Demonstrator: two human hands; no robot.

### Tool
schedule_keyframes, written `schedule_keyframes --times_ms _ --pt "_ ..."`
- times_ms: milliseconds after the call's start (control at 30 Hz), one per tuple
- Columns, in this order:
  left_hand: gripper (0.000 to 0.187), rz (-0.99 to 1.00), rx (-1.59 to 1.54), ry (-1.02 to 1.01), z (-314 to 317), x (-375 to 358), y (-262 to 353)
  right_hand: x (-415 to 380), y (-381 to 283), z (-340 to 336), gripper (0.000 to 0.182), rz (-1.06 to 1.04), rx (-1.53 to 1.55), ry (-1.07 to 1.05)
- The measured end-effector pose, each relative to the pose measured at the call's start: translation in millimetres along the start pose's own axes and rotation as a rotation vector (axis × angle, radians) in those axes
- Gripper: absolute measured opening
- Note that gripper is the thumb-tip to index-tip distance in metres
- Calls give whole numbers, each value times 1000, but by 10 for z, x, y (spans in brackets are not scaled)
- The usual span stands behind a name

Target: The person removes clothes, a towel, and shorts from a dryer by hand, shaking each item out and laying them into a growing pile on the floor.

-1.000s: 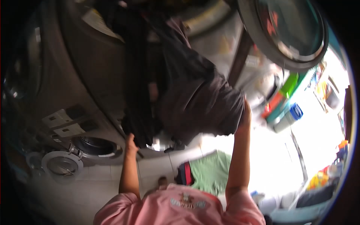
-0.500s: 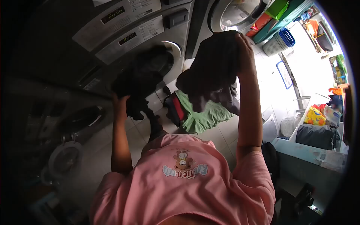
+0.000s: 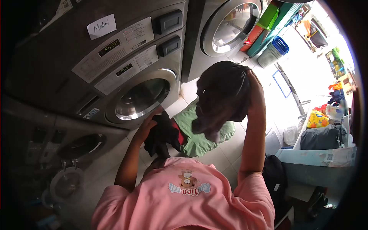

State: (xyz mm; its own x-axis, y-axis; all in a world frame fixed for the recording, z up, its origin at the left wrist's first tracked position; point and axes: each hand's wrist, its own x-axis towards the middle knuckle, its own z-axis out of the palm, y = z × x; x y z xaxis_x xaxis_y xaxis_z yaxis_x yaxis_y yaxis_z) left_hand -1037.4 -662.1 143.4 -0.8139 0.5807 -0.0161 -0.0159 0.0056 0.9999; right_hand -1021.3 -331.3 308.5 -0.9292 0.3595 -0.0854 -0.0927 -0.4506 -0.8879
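I have both hands in view, each gripping dark cloth. The left hand has its fingers curled over a bunched black cloth, which hangs low, close in front of the person's pink shirt. The right hand grips the edge of a larger dark garment, held up with its folds drooping toward the left; its thumb is hidden from me. Below and partly behind both pieces I see a pale green cloth spread on the tiled floor, with a strip of red fabric at its left side.

Just beyond the left hand is the closed round door of a grey machine, whose two displays (both readable from here) say PUSH. A handwritten paper slip sits above them. Another round door is farther right, and an open door stands at lower left, in shadow. Out to the right I get a grey basket with a blue rim, and nearer, a pale blue bin holding a grey bundle and a yellow packet.
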Motion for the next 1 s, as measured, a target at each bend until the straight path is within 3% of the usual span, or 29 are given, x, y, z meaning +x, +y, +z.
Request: schedule_keyframes --times_ms 167,333,367,400,433,467,500,533,600,667,700,767,800,867,900,933,967,1000 --pt "68 116 73 -85 -3 395 148 -270 -200 191 25 87 73 -91" --pt "71 -133 -152 -365 75 793 114 -451 -282 385 26 117 34 -152" --pt "70 -168 -178 -420 139 841 131 -417 -275 393 24 179 165 -419" --pt "63 -72 -172 -458 234 888 150 -382 -275 390 21 234 297 -684" --pt "59 -30 -174 -484 339 899 203 -365 -251 414 21 234 300 -671" --pt "56 12 -178 -510 444 910 260 -354 -209 466 21 224 186 -525" --pt "49 -135 -175 -569 540 918 340 -315 -188 502 21 211 71 -381" --pt "42 -281 -171 -629 635 918 464 -191 -105 464 21 211 70 -365" --pt "34 -386 -217 -540 842 874 626 165 323 205 24 22 -166 -291" --pt "31 -390 -479 -299 999 938 399 387 989 -190 26 26 -154 -111" --pt "31 -399 -478 -310 1032 937 354 353 1368 -289 21 61 -206 -25" --pt "39 -391 -748 -685 1087 874 284 62 1670 -373 16 109 -248 84" --pt "39 -402 -745 -696 1114 844 291 -60 1674 -403 17 193 -193 201" --pt "46 -172 -355 -438 1155 759 373 -99 1591 -459 18 273 -130 324" --pt "48 -143 -178 -314 1109 723 303 -104 1519 -534 19 310 125 274" --pt "50 -193 -46 -316 976 693 277 -124 1404 -594 20 337 377 218" --pt "54 -164 139 -280 859 694 212 -184 1046 -505 14 317 342 220" --pt "58 -131 325 -244 789 702 144 -252 767 -444 15 219 258 85"
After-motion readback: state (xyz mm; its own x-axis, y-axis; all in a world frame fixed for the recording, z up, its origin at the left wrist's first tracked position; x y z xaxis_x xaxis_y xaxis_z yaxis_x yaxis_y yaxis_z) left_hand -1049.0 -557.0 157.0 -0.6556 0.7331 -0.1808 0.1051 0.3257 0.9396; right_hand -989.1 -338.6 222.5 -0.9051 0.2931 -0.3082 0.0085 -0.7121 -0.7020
